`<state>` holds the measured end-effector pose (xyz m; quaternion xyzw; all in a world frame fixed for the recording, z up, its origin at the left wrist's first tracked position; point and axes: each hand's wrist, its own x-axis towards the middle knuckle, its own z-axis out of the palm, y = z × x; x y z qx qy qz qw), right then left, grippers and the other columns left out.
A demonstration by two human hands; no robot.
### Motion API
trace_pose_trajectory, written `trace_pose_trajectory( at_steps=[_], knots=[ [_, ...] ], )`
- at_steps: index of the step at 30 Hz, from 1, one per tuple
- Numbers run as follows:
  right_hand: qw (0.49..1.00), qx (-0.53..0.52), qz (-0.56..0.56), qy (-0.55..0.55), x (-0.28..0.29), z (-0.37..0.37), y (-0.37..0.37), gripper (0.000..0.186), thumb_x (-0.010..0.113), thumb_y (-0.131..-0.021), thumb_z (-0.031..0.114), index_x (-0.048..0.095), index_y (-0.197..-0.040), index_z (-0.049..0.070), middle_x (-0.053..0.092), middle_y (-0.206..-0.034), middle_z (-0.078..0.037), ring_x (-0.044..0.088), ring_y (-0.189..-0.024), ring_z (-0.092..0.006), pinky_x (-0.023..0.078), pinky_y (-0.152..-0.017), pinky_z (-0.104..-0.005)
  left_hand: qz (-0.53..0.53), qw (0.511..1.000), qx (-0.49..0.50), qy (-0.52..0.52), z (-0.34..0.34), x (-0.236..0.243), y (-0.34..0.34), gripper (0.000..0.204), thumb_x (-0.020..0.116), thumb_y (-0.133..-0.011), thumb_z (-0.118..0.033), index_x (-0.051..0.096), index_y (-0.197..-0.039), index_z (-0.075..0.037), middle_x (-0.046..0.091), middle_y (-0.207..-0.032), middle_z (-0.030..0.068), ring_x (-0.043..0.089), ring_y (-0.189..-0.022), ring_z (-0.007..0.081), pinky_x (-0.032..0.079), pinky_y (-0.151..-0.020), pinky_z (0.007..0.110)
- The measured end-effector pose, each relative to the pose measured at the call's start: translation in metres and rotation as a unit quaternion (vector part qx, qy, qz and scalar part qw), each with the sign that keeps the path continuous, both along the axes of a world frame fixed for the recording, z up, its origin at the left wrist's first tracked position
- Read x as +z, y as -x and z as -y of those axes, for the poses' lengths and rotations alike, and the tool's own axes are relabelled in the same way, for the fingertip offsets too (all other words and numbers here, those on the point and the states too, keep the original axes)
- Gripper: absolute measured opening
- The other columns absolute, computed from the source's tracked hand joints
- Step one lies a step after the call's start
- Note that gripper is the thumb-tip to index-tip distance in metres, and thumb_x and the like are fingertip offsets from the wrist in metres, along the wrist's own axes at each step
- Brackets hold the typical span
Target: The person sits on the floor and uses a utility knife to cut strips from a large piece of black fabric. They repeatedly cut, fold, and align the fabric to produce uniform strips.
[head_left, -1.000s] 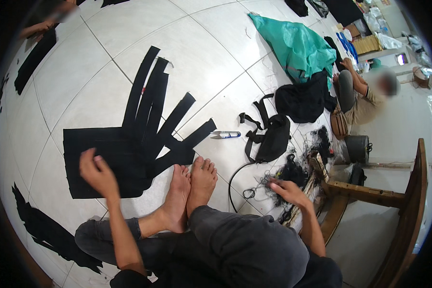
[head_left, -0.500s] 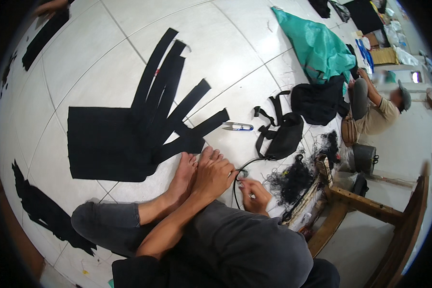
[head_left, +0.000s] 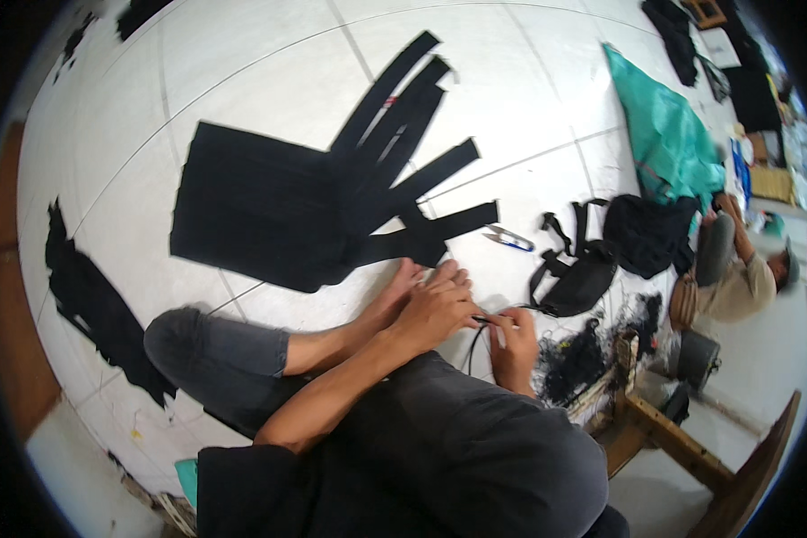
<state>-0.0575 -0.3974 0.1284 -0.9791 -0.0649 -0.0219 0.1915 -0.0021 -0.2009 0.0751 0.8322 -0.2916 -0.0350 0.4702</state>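
Note:
My left hand (head_left: 438,311) rests over my bare feet, its fingers closed on a thin black cord (head_left: 472,348). Just to its right, my right hand (head_left: 514,348) pinches the same cord close to the left fingertips. The cord bends down between the hands and seems to run on toward a small black bag (head_left: 579,280) with straps and a buckle. What lies right at the fingertips is too small to make out. Thread snips (head_left: 509,238) lie on the floor beyond my hands, beside the bag.
Black fabric pieces, a wide panel (head_left: 255,206) and several strips (head_left: 448,170), lie ahead on the tiles. Another black cloth (head_left: 99,309) is at left. On the right are tangled black threads (head_left: 574,359), a wooden frame (head_left: 681,439), a green sack (head_left: 668,134) and a seated person (head_left: 735,278).
My right hand has come up nearer the left, and the cord between them now makes a smaller bend. The whole view has turned, so the floor things sit farther right.

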Motion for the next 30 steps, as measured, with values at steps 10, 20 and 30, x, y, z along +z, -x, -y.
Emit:
trace_pose_trajectory(
  at_steps=[10, 20, 30],
  knots=[
    [0.737, -0.213, -0.430, 0.477, 0.030, 0.258, 0.121, 0.052, 0.068, -0.095, 0.034, 0.059, -0.133, 0.000, 0.067, -0.115, -0.024, 0.068, -0.104, -0.0338, 0.057, -0.083, -0.0449, -0.132, 0.958, 0.253, 0.022, -0.159, 0.029, -0.011, 0.022, 0.069, -0.094, -0.012, 0.076, -0.113, -0.007, 0.075, -0.110, 0.0124, 0.068, -0.105, 0.0307, 0.050, -0.099, 0.041],
    [0.980, 0.193, -0.053, -0.001, -0.002, -0.043, -0.089, 0.048, 0.069, -0.091, 0.005, 0.060, -0.138, 0.005, 0.058, -0.145, -0.016, 0.047, -0.142, -0.0357, 0.028, -0.121, -0.0570, -0.187, 0.824, 0.404, -0.351, -0.291, -0.008, 0.017, 0.110, 0.085, -0.077, -0.050, 0.027, -0.164, -0.016, 0.009, -0.168, 0.0310, 0.005, -0.156, 0.0500, 0.018, -0.123, 0.062],
    [0.942, 0.264, 0.099, 0.185, -0.072, -0.118, -0.228, 0.060, 0.060, -0.099, 0.046, 0.055, -0.142, 0.004, 0.058, -0.144, -0.016, 0.041, -0.145, -0.0369, 0.023, -0.121, -0.0615, -0.302, 0.773, 0.417, -0.371, -0.252, -0.025, 0.038, 0.133, 0.083, -0.072, -0.065, 0.008, -0.166, -0.007, -0.006, -0.164, 0.0398, -0.003, -0.152, 0.0592, 0.015, -0.117, 0.073]
  ],
)
